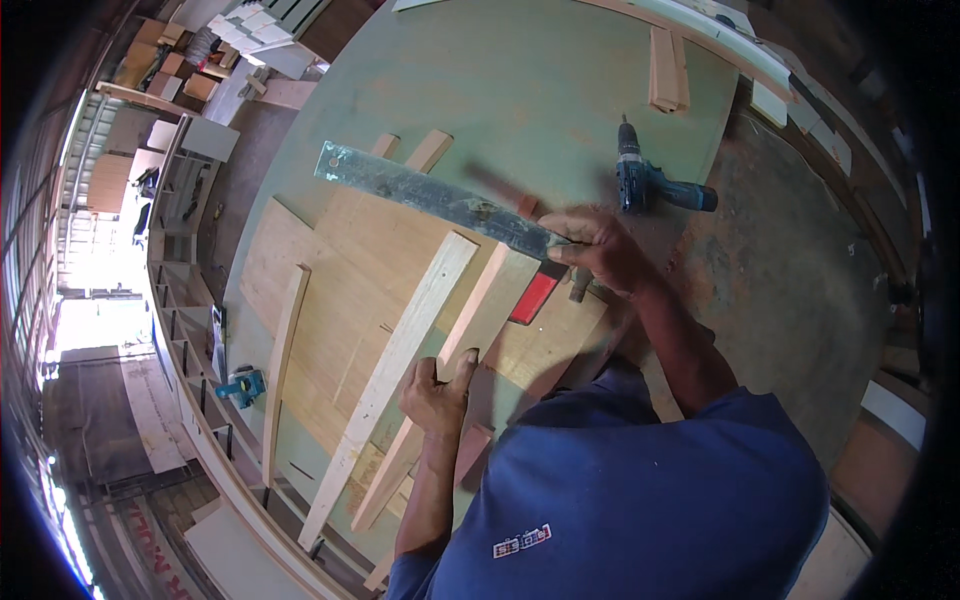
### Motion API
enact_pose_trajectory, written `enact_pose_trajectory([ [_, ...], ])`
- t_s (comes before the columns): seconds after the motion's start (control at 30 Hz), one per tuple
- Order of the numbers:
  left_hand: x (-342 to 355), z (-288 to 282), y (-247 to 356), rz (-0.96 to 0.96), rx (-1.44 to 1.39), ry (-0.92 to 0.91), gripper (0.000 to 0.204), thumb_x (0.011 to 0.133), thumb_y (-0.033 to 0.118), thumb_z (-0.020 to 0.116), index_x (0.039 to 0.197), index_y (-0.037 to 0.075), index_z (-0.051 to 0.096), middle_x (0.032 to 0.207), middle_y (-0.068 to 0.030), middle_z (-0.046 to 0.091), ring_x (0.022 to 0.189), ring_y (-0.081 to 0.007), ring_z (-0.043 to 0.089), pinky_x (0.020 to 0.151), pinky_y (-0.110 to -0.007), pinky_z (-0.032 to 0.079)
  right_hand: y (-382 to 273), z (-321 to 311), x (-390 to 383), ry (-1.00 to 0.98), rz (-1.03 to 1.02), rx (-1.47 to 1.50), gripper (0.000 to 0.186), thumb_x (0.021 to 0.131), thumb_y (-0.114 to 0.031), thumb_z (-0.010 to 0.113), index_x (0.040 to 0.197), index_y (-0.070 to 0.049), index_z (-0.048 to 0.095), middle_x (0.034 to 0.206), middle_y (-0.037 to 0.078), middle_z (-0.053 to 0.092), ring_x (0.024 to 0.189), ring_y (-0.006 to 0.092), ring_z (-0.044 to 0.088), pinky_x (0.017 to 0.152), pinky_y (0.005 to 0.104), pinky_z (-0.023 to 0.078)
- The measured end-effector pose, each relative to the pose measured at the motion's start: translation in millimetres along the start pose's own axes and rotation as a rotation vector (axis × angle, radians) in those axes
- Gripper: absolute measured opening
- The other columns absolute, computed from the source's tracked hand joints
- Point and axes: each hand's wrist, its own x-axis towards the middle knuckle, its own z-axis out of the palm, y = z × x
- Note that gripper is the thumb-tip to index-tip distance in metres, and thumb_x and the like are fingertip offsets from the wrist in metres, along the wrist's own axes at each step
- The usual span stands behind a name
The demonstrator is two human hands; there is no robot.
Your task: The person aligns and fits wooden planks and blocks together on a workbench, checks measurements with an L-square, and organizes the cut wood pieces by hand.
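My right hand (592,245) grips the corner of a carpenter's square (430,196), thumb on top. The square's long, worn metal blade reaches to the upper left, and its short red arm (534,297) points toward me. The blade lies across the far end of a wooden batten (488,300). My left hand (440,398) is closed round that batten lower down, its thumb along the side. A second, paler batten (400,370) lies just left of it, nearly parallel. Below my right hand, a small brown cylindrical piece (579,285) is partly hidden; I cannot tell what it is.
Wide plywood pieces (330,310) lie under the battens on the green tabletop (480,70). Another batten (286,375) rests at the left. A cordless drill (650,185) lies at the right, short boards (668,70) beyond it. A teal power tool (242,387) is at the left edge.
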Motion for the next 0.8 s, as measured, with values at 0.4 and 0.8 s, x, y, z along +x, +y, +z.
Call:
enact_pose_trajectory([
  [0.4, -8.0, -11.4, 5.7, 0.08, -0.023, 0.122, 0.06, 0.069, 0.051, 0.099, 0.077, 0.004, 0.063, 0.065, -0.008, 0.053, 0.058, -0.025, 0.053, 0.056, -0.04, 0.042, -4.9, -1.2, 4.6, -0.048, 0.04, 0.041, 0.039, 0.095, 0.004, 0.071, 0.133, -0.003, 0.071, 0.108, 0.003, 0.071, 0.096, 0.0112, 0.069, 0.073, 0.0268, 0.058],
  [0.8, -5.3, -16.1, 3.7, -0.024, -0.044, 0.063, 0.057, 0.065, 0.052, 0.099, 0.074, 0.006, 0.066, 0.069, -0.0069, 0.061, 0.064, -0.027, 0.062, 0.06, -0.041, 0.046, 0.1, 5.0, 10.4, 0.092, -0.055, -0.087, 0.04, 0.094, 0.009, 0.071, 0.132, -0.005, 0.071, 0.1, 0.0, 0.064, 0.089, 0.0095, 0.064, 0.069, 0.0258, 0.054],
])
